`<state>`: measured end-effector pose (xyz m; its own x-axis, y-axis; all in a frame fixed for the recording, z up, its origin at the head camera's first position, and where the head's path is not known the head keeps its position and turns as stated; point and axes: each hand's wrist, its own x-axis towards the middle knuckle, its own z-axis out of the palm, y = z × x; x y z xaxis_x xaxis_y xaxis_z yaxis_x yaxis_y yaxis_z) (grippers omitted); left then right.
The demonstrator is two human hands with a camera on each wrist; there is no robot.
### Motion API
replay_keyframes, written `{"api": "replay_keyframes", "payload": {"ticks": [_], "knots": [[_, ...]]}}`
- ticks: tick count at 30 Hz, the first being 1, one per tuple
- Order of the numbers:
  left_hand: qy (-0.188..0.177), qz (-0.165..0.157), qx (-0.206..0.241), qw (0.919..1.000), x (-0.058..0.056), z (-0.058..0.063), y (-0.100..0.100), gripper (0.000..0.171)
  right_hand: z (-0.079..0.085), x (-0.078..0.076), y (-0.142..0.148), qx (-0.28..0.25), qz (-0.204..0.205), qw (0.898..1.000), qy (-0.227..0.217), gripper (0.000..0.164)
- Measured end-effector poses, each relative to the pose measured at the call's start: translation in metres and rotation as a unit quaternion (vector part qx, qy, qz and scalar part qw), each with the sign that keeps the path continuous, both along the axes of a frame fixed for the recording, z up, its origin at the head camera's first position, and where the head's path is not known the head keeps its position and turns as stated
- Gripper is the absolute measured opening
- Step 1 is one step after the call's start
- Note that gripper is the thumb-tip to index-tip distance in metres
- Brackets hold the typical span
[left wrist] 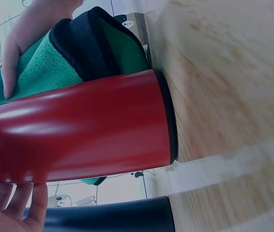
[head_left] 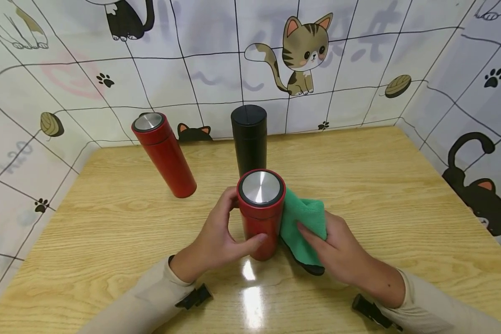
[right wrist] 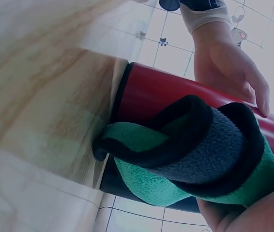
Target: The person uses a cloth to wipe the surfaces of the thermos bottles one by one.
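A red vacuum flask (head_left: 265, 227) with a silver-topped lid stands upright at the front middle of the table. Round its left side, my left hand (head_left: 221, 239) grips it, the thumb in front and the fingers behind. My right hand (head_left: 342, 246) holds a folded green cloth (head_left: 305, 220) against the flask's right side. In the right wrist view the cloth (right wrist: 209, 150) shows a grey face and dark edging, bunched near the flask's base. The left wrist view shows the flask's dark bottom rim (left wrist: 168, 116) at the wooden surface. Part of the right fingers is hidden by the cloth.
A black flask (head_left: 249, 134) stands just behind the red one, its lower part hidden. Another red flask (head_left: 167, 157) stands at the back left of the wooden table (head_left: 380, 185). Cat-patterned white walls (head_left: 217, 41) enclose the back and sides.
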<state>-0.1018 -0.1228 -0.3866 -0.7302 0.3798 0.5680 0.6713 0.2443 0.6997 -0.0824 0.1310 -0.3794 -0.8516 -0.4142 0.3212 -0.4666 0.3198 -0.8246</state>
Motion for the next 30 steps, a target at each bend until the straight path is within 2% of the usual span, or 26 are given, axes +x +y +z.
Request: {"api": "replay_keyframes", "payload": {"ticks": [7, 11, 14, 18, 25, 30], "knots": [[0.004, -0.001, -0.013, 0.9999, -0.0013, 0.0014, -0.0007, 0.073, 0.0004, 0.0015, 0.0002, -0.014, -0.011, 1.000, 0.011, 0.046], [-0.002, -0.007, -0.005, 1.0000, -0.0011, 0.0005, -0.0011, 0.084, 0.0006, 0.0016, 0.0000, -0.004, -0.003, 1.000, -0.010, 0.044], [0.000, -0.011, 0.003, 0.9999, -0.0007, -0.0005, -0.0009, 0.090, 0.0002, 0.0022, -0.0006, -0.005, -0.003, 1.000, -0.007, 0.044], [0.014, -0.015, 0.009, 0.9997, -0.0012, -0.0014, -0.0004, 0.086, 0.0007, 0.0032, -0.0010, -0.026, 0.006, 1.000, 0.006, 0.049], [0.017, -0.016, 0.008, 0.9997, -0.0020, -0.0020, -0.0015, 0.082, 0.0021, 0.0029, -0.0020, 0.007, 0.013, 0.999, -0.035, 0.045], [0.003, -0.014, -0.006, 0.9999, -0.0014, 0.0008, -0.0016, 0.080, 0.0014, 0.0043, -0.0021, -0.015, 0.012, 1.000, -0.005, 0.047]]}}
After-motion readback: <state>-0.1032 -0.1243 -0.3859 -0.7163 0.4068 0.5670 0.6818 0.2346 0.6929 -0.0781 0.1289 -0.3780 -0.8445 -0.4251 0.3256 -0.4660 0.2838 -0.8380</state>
